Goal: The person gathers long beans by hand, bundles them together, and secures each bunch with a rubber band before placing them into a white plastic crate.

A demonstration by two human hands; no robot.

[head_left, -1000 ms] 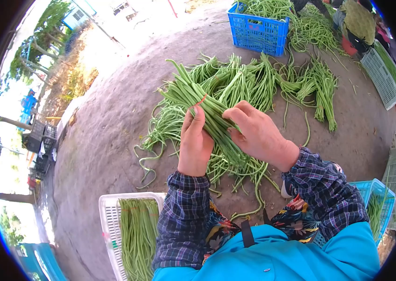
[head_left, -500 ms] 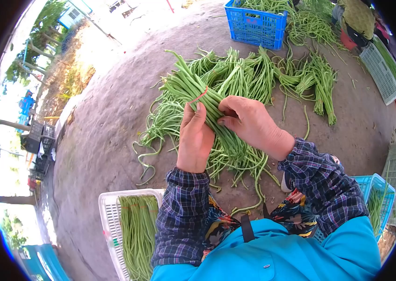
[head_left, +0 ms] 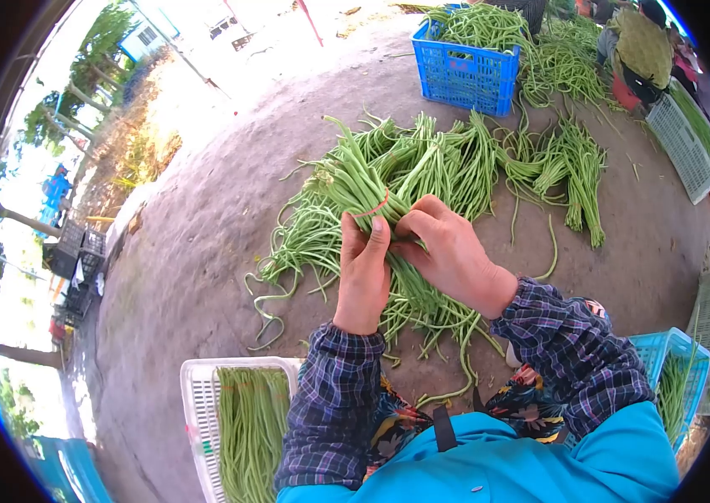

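Between my two hands is a bundle of long green beans (head_left: 353, 174), tilted with its upper end toward the far left. A thin red band (head_left: 378, 204) circles it just above my fingers. My left hand (head_left: 366, 272) grips the bundle from the left, thumb pressed on its front near the band. On the right side, my right hand (head_left: 447, 247) is closed round the same bundle, its fingers curled and partly hidden against the beans. Beneath, a broad pile of long beans (head_left: 447, 172) lies on the ground, several bunches side by side.
A white crate (head_left: 198, 419) of long beans stands at my left, a light-blue crate (head_left: 652, 348) at my right. Farther off is a blue crate (head_left: 464, 75) heaped with beans. Another person (head_left: 644, 50) sits at the far right beside a grey crate (head_left: 683, 147).
The whole scene sits slightly lower in view as the camera tilts. My hands still hold the banded bundle, and my right hand has moved closer to my left.
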